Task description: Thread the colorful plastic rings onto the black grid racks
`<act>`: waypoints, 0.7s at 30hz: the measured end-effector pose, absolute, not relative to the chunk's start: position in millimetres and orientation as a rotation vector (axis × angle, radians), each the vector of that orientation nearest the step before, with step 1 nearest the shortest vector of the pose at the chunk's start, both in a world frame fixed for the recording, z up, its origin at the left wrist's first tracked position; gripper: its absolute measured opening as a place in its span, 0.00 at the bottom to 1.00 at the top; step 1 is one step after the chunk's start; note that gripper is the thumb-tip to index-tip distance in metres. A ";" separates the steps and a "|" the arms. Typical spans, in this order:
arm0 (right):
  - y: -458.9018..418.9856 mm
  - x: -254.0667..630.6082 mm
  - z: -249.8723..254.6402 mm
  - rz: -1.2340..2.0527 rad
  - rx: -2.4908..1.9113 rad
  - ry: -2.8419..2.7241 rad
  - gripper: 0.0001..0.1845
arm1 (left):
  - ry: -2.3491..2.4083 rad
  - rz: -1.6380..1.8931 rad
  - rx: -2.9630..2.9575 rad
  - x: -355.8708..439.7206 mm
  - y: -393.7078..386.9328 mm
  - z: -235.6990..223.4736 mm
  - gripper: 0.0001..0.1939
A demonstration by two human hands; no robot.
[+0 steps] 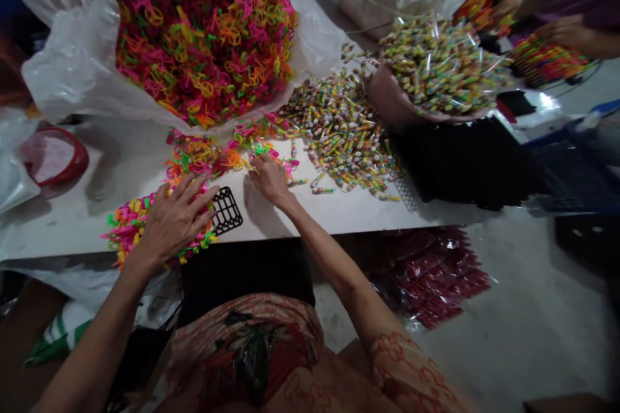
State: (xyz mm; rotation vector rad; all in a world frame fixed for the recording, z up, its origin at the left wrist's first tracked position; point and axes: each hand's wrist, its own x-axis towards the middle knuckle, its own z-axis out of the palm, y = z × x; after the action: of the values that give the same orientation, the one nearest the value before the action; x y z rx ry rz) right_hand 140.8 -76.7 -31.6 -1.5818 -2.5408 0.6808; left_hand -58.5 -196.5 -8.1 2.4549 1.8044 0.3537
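My left hand (pixel 173 219) lies flat, fingers spread, on a black grid tray (pixel 227 210) filled with bright plastic pieces (pixel 126 222) at the white table's (pixel 339 210) front edge. My right hand (pixel 269 179) reaches into a small scatter of pink, green and orange plastic pieces (pixel 203 153), its fingers pinched on something I cannot make out. A heap of wrapped sweet sticks (pixel 339 126) lies just right of that hand.
A big clear bag of neon plastic pieces (pixel 203 45) stands at the back. A pink bowl of sweet sticks (pixel 438 71) sits right of it, and another person's hands (pixel 566 29) work at the far right. A red bowl (pixel 55 156) sits left. Red packets (pixel 431 277) lie on the floor.
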 end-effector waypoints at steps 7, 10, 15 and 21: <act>-90.7 153.3 -41.7 0.585 -1.576 -2.724 0.21 | 1.851 0.513 2.456 -37.7 -211.8 5.4 0.22; -107.1 171.2 -52.8 0.593 -1.594 -2.657 0.21 | 1.806 0.743 2.430 4.7 -211.6 7.6 0.20; -106.6 214.6 -52.8 0.597 -1.585 -2.434 0.20 | 1.699 0.986 2.322 69.4 -190.1 1.0 0.17; -58.2 256.0 -38.9 0.549 -1.869 -2.380 0.17 | 1.847 0.963 2.130 67.7 -167.2 -24.0 0.16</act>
State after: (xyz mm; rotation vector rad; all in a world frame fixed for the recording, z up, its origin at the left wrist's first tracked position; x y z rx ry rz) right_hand 256.0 -58.2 -38.9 -1.8691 -2.3800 0.5493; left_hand 67.7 -167.2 -24.0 2.1297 1.8466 0.9633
